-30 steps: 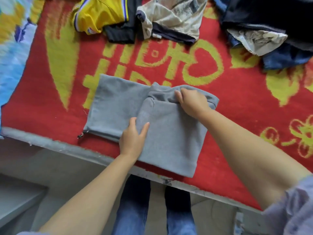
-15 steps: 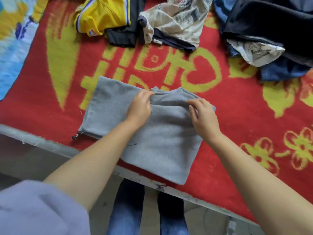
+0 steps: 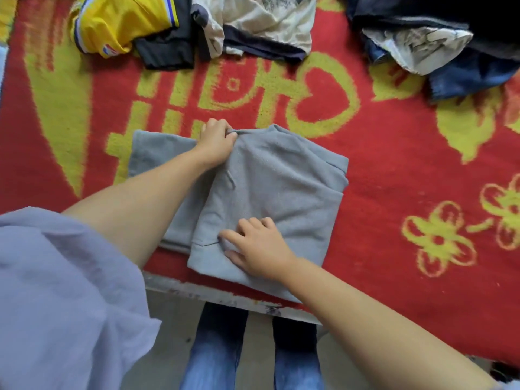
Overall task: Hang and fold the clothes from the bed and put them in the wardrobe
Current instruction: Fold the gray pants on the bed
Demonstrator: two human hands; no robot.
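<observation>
Pinched far fold edge of grey garment [image 3: 270, 190] w/ our left hand [image 3: 215, 143]; right hand [image 3: 260, 246] pressed flat, fingers spread, near edge. Garment lay on red blanket [image 3: 394, 170] at bed edge. Judged: pull fold taut, align edges, smooth creases first.

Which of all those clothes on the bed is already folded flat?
The grey garment under both hands, at the near edge. The yellow jersey, the cream shirt and the dark pile lie crumpled along the far side.

Matt grey fleecy cloth garment [image 3: 270, 187] – on coarse, woolly red blanket [image 3: 394, 170]
</observation>
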